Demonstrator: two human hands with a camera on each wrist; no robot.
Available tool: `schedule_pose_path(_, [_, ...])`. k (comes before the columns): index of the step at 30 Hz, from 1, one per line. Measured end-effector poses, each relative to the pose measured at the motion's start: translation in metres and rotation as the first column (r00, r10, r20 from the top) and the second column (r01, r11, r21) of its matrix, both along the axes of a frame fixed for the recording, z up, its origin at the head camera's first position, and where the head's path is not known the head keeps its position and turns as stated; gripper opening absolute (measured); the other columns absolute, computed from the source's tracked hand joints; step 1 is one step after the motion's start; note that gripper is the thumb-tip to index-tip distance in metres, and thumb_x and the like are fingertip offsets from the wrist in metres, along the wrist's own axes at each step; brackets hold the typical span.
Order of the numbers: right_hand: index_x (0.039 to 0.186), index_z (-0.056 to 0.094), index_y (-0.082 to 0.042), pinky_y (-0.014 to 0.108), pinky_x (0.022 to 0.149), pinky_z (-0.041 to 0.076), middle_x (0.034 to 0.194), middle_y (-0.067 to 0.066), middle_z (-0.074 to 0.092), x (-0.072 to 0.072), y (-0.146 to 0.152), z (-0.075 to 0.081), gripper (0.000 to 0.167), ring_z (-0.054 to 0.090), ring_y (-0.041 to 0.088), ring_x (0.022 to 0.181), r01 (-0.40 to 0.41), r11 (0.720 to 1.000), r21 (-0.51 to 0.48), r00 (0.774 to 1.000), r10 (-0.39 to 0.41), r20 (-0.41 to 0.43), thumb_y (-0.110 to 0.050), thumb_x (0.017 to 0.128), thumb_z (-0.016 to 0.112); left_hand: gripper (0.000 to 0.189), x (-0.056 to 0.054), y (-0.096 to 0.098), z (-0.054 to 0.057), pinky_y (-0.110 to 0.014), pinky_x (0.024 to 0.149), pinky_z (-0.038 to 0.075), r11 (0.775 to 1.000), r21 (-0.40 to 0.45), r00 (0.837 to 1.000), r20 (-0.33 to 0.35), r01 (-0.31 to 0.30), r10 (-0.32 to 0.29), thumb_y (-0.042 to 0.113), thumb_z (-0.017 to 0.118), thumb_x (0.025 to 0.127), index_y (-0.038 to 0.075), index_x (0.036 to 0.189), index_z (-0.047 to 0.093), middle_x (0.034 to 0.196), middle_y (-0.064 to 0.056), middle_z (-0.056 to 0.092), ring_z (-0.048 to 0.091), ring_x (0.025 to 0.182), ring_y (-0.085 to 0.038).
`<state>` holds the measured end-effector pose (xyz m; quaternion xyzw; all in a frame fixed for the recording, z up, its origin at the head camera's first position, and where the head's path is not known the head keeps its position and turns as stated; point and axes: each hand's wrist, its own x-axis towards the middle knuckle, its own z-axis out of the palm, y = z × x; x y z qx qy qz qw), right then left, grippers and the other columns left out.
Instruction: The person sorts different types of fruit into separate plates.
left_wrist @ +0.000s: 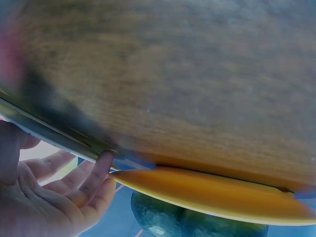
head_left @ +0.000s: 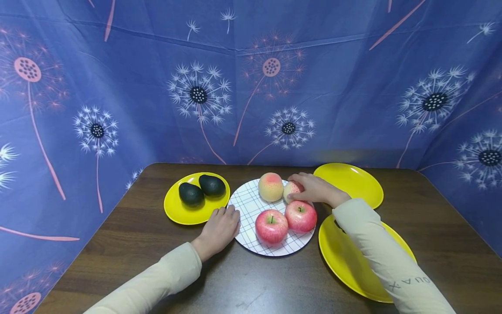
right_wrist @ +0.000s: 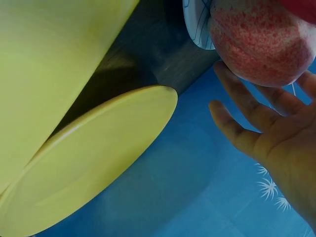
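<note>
My right hand [head_left: 317, 190] holds a peach [head_left: 291, 192] at the back right of a white plate with a grid pattern [head_left: 246, 203]. In the right wrist view, fingers curve around the blushed peach [right_wrist: 261, 44]. A second peach [head_left: 270, 187] sits just left of it, and two red apples, one nearer the front [head_left: 271, 226] and one to its right [head_left: 301, 216], lie on the same plate. My left hand [head_left: 219, 230] rests at this plate's left edge, its fingertips touching the rim in the left wrist view and its fingers [left_wrist: 91, 182] loosely bent.
On the left, a yellow plate [head_left: 175, 209] bears two avocados [head_left: 191, 194]. Two more yellow plates stand at right, one behind [head_left: 364, 185] and a larger one nearer [head_left: 345, 266], partly under my right sleeve; a dark thing there is mostly hidden. A blue dandelion-print cloth [head_left: 333, 87] hangs behind the table.
</note>
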<state>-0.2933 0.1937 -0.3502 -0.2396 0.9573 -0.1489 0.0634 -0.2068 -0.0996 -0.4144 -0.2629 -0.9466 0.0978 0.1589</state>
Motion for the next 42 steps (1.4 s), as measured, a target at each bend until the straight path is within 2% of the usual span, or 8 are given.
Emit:
schedule_pose_path(5, [0.124, 0.053, -0.010, 0.044, 0.089, 0.046, 0.116, 0.012, 0.057, 0.000, 0.000, -0.001, 0.062, 0.052, 0.025, 0.101, 0.021, 1.000, -0.014, 1.000, -0.021, -0.005, -0.047, 0.076, 0.067, 0.028, 0.000, 0.000, 0.000, -0.032, 0.072, 0.047, 1.000, -0.002, 1.000, -0.001, 0.001, -0.001, 0.033, 0.057, 0.086, 0.008, 0.098, 0.058, 0.088, -0.006, 0.056, 0.052, 0.074, -0.020])
schedule_pose_path(15, [0.121, 0.056, -0.011, 0.045, 0.086, 0.046, 0.115, 0.012, 0.056, 0.001, 0.002, 0.000, 0.061, 0.053, 0.025, 0.098, 0.039, 0.999, -0.035, 0.996, -0.042, -0.075, -0.044, 0.072, 0.072, 0.028, 0.000, 0.000, 0.000, -0.033, 0.074, 0.047, 1.000, -0.009, 1.000, 0.012, 0.004, -0.004, 0.033, 0.056, 0.087, 0.008, 0.099, 0.057, 0.090, -0.007, 0.055, 0.052, 0.077, -0.021])
schedule_pose_path(26, [0.122, 0.055, -0.011, 0.047, 0.087, 0.044, 0.116, 0.011, 0.054, 0.007, 0.013, 0.008, 0.063, 0.053, 0.027, 0.096, 0.036, 0.998, -0.054, 0.985, -0.044, -0.168, -0.043, 0.071, 0.073, 0.022, -0.001, -0.001, -0.004, -0.033, 0.069, 0.044, 0.999, 0.022, 0.998, -0.051, 0.040, -0.039, 0.029, 0.054, 0.088, 0.007, 0.093, 0.057, 0.083, -0.006, 0.052, 0.051, 0.073, -0.021])
schedule_pose_path(31, [0.122, 0.055, -0.010, 0.046, 0.085, 0.046, 0.117, 0.012, 0.054, 0.006, 0.018, 0.009, 0.063, 0.053, 0.028, 0.095, 0.045, 0.997, -0.064, 0.978, -0.057, -0.199, -0.039, 0.070, 0.075, 0.022, -0.001, -0.001, -0.004, -0.034, 0.070, 0.044, 0.999, 0.028, 0.998, -0.050, 0.039, -0.038, 0.028, 0.054, 0.088, 0.007, 0.093, 0.056, 0.083, -0.006, 0.052, 0.051, 0.073, -0.021])
schedule_pose_path(42, [0.125, 0.052, -0.010, 0.052, 0.088, 0.043, 0.122, 0.015, 0.050, 0.004, 0.035, 0.015, 0.062, 0.049, 0.035, 0.103, 0.093, 0.994, -0.051, 0.967, -0.102, -0.232, -0.035, 0.072, 0.073, 0.024, 0.002, -0.001, -0.001, -0.033, 0.070, 0.044, 0.999, 0.005, 0.999, -0.039, 0.032, -0.032, 0.030, 0.054, 0.088, 0.007, 0.094, 0.056, 0.084, -0.006, 0.052, 0.050, 0.073, -0.021])
